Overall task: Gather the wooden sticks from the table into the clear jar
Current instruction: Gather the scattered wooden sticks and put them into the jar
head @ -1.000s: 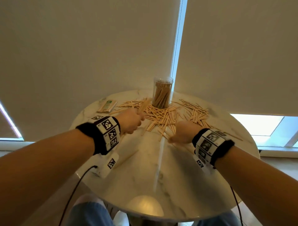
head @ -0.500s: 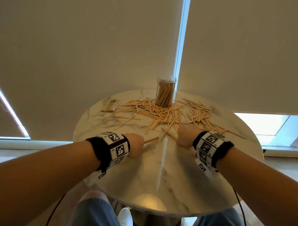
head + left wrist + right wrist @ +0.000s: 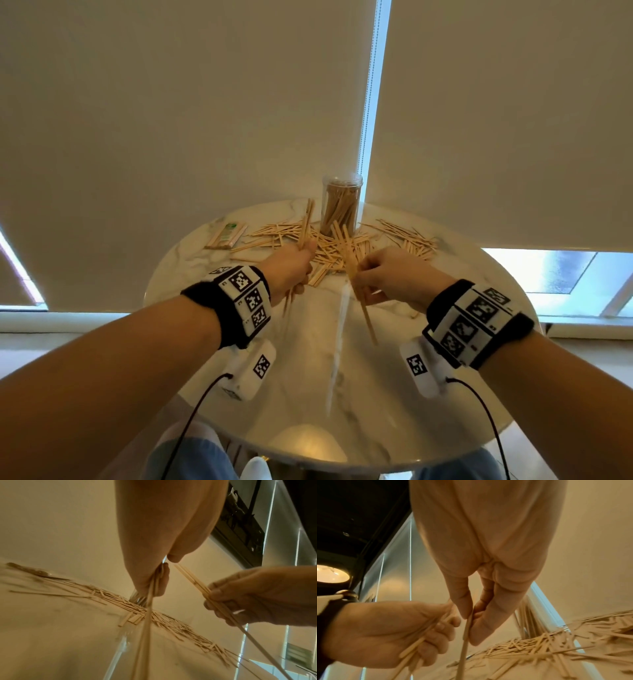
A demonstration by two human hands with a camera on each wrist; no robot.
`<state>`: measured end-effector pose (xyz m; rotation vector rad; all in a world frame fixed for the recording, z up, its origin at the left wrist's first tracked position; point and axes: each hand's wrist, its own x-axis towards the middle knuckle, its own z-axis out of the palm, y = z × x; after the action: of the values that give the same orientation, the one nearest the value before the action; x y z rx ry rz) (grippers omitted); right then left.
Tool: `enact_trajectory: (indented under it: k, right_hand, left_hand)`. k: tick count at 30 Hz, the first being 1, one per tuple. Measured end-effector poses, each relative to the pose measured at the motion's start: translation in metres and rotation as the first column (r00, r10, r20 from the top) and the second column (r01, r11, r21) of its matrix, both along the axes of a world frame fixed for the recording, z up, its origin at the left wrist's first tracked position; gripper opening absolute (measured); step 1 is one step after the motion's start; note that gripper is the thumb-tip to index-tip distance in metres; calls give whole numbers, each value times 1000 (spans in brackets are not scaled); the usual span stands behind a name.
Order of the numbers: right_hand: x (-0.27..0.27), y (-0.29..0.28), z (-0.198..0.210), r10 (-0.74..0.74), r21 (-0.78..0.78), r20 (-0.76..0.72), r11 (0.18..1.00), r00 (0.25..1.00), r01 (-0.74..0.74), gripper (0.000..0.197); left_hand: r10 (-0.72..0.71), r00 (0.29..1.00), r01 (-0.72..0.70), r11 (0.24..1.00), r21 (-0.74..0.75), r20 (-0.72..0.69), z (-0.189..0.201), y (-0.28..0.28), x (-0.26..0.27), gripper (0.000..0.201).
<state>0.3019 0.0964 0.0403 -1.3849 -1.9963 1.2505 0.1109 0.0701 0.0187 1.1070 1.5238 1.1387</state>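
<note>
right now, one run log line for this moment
left hand: grips wooden sticks | right hand: pinches sticks | clear plastic jar: upright, part-filled | round marble table: sticks scattered

We see pale tan wooden sticks (image 3: 329, 248) on a white marble table (image 3: 308, 377) with grey veining, beige blinds (image 3: 171, 120), and black-and-white checkered wristbands (image 3: 245, 301).

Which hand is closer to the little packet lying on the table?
Left. The left hand, gripping a bunch of sticks, is just to the right of the packet and nearer the person. The right hand, pinching its own sticks, is farther right, past the pile.
</note>
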Motion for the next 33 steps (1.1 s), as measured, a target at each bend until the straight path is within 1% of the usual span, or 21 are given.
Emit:
enact_trajectory:
  k: [2, 3, 5, 7, 9, 12, 14, 18, 19, 20, 21, 22, 23, 24, 26, 27, 28, 29, 30, 31, 33]
  right_hand:
    - [-10, -4, 1, 27, 42, -56, 999, 998, -25, 13]
    - [-15, -5, 2, 39, 72, -86, 997, 996, -33, 13]
    - [-23, -9, 2, 77, 108, -168, 992, 983, -59, 13]
    - [-27, -11, 1, 100, 129, -215, 989, 972, -74, 14]
    - [-28, -10, -1, 94, 153, -198, 986, 976, -64, 12]
    - [-24, -4, -1, 65, 153, -115, 987, 991, -47, 13]
    - [-21, 1, -2, 25, 144, -56, 989, 998, -17, 14]
    - [-27, 7, -6, 47, 174, 26, 983, 999, -51, 16]
    - [-31, 8, -6, 38, 196, 57, 979, 998, -49, 14]
    - [-33, 10, -6, 12, 221, 115, 975, 993, -37, 12]
    - [-35, 12, -7, -22, 253, 221, 967, 975, -35, 13]
    - [-35, 14, -7, -50, 283, 370, 957, 928, -62, 19]
    - [-36, 15, -9, -68, 293, 519, 951, 852, -103, 26]
    - [-37, 15, -11, -75, 282, 641, 949, 764, -144, 32]
    - [-40, 13, -12, -44, 205, 793, 958, 608, -198, 35]
    - [-42, 12, -12, -26, 180, 835, 957, 550, -229, 30]
    - [-43, 12, -12, -8, 161, 865, 951, 502, -263, 23]
    - [-45, 12, -12, 1, 152, 887, 944, 463, -294, 19]
    - [-46, 14, -12, 5, 148, 903, 935, 430, -321, 13]
    - [-46, 17, -12, 14, 136, 911, 933, 413, -332, 12]
    - [-49, 24, -13, 45, 98, 908, 944, 417, -315, 21]
  left_hand:
    - [-99, 995, 99, 994, 41, -2, -1, 1, 6, 53]
    - [-160, 987, 162, 984, 70, -21, -2, 1, 9, 57]
    - [-226, 973, 230, 962, 147, -45, -4, -2, 16, 52]
    - [-172, 981, 187, 964, 189, -91, -3, -1, 20, 41]
    - [-74, 989, 100, 973, 206, -127, -4, 3, 18, 33]
    - [81, 987, -52, 978, 203, -136, -6, 11, 5, 37]
    - [145, 984, -125, 976, 176, -107, -6, 14, -5, 42]
    - [193, 966, -167, 973, 157, -170, -8, 18, -12, 53]
    - [184, 973, -161, 973, 163, -138, -7, 18, -11, 53]
    - [166, 984, -155, 975, 162, -59, -6, 19, -9, 50]
    - [149, 987, -156, 975, 158, 54, -3, 18, -8, 46]
    - [140, 980, -162, 974, 158, 144, 1, 17, -8, 43]
    - [150, 974, -178, 970, 166, 167, 2, 17, -11, 45]
    - [171, 978, -190, 965, 178, 119, 3, 18, -16, 52]
    - [196, 977, -176, 964, 199, -85, 3, 21, -34, 69]
    - [201, 965, -168, 967, 191, -169, 4, 22, -46, 69]
    - [210, 946, -170, 970, 174, -247, 5, 25, -58, 63]
    - [221, 906, -179, 973, 147, -361, 6, 29, -73, 55]
    - [218, 833, -188, 976, 109, -509, 9, 30, -86, 48]
    - [192, 729, -197, 978, 68, -657, 12, 30, -99, 44]
    - [94, 529, -187, 982, -8, -844, 17, 31, -120, 41]
